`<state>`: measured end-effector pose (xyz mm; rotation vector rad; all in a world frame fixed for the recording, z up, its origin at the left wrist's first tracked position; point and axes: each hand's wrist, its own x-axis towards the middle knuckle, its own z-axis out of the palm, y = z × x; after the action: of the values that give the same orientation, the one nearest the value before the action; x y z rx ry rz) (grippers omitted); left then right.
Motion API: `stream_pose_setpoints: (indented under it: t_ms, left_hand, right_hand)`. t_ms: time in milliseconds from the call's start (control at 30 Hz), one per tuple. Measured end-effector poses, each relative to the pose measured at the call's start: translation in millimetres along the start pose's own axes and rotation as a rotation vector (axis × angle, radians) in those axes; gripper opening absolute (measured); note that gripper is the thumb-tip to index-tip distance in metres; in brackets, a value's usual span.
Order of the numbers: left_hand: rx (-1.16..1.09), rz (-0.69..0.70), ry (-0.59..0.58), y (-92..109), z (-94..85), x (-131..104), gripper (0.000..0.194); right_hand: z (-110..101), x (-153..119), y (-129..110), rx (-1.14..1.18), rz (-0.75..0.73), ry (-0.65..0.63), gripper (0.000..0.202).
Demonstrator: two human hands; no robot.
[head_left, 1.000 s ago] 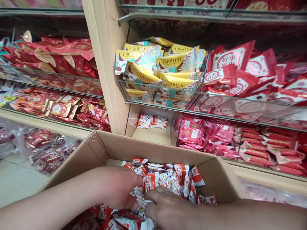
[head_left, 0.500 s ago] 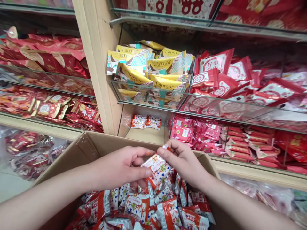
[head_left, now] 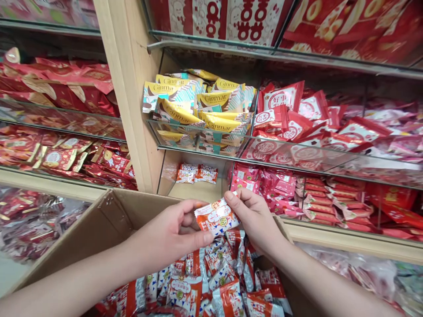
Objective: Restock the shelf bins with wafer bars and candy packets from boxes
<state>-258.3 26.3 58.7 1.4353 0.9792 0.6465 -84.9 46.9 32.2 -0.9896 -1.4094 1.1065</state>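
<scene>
A small white, red and orange snack packet (head_left: 218,216) is held up in front of me, above an open cardboard box. My right hand (head_left: 253,215) pinches its right end, thumb on the front. At the other end, my left hand (head_left: 180,226) curls loosely round the packet, its thumb along the lower edge and its fingertips partly hidden behind. Below both hands, many matching snack packets (head_left: 185,293) lie heaped in the cardboard box (head_left: 99,229).
Two similar packets (head_left: 197,174) stand in a low shelf compartment behind the box. Above sit yellow Ginmar packets (head_left: 214,99) behind a clear front panel (head_left: 201,141). Red and pink packets (head_left: 280,105) fill compartments at right. A wooden upright (head_left: 122,88) divides the shelving.
The view has tilted up slightly, so the shelves sit lower and further left. The snack packet has turned more level between my hands, its printed front now showing more fully.
</scene>
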Motion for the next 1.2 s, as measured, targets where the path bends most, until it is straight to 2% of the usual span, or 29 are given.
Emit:
stream_pose_setpoints:
  t_ms: [100, 167, 300, 367, 433, 500, 600, 667, 767, 867, 933, 1067, 1200]
  left_hand:
    - [-0.035, -0.030, -0.038, -10.9, 3.9, 1.0, 0.039]
    - [-0.045, -0.055, -0.020, -15.5, 5.4, 0.9, 0.037]
    - [-0.074, -0.003, -0.013, -15.1, 6.8, -1.2, 0.043]
    - [-0.068, 0.008, -0.029, -11.7, 6.5, -3.6, 0.049]
    - [-0.027, -0.004, -0.050, -7.9, 5.5, -7.1, 0.048]
    - [0.108, 0.000, -0.062, -5.6, 4.2, -10.8, 0.041]
    - [0.295, 0.055, -0.025, -7.2, 3.4, -12.8, 0.036]
    - [0.218, 0.085, -0.011, -10.2, 4.2, -10.3, 0.036]
    - [-0.034, 0.089, 0.036, -11.5, 6.2, -4.2, 0.036]
    - [-0.167, 0.067, 0.055, -7.3, 6.6, -0.7, 0.041]
    - [-0.142, 0.082, 0.068, -4.0, 5.6, -0.7, 0.036]
    - [0.024, 0.114, 0.203, -0.8, 3.7, -3.0, 0.025]
    - [0.038, 0.045, 0.242, -1.5, 2.4, -3.7, 0.027]
  right_hand:
    - [-0.5, -0.9, -1.3, -0.013, 0.037, -0.065, 0.037]
    - [-1.7, -3.4, -3.1, -0.024, 0.060, -0.141, 0.034]
    - [-4.9, -8.4, -7.3, 0.037, 0.184, -0.333, 0.034]
    - [-6.7, -9.6, -8.2, 0.060, 0.201, -0.371, 0.034]
    - [-8.4, -10.3, -7.9, 0.022, 0.161, -0.359, 0.031]
    - [-9.4, -10.8, -6.8, -0.087, 0.100, -0.359, 0.025]
    - [-8.2, -11.2, -5.5, -0.245, 0.024, -0.394, 0.018]
    - [-5.7, -10.9, -5.7, -0.202, 0.018, -0.384, 0.022]
    - [-2.0, -10.0, -6.3, 0.016, 0.073, -0.325, 0.036]
    - [-0.7, -9.6, -4.7, 0.095, 0.119, -0.336, 0.033]
    - [-0.8, -10.3, -2.7, 0.040, 0.083, -0.353, 0.027]
    - [0.9, -14.6, 1.0, -0.162, -0.019, -0.373, 0.021]
    - [4.0, -20.1, 2.6, -0.183, 0.023, -0.381, 0.024]
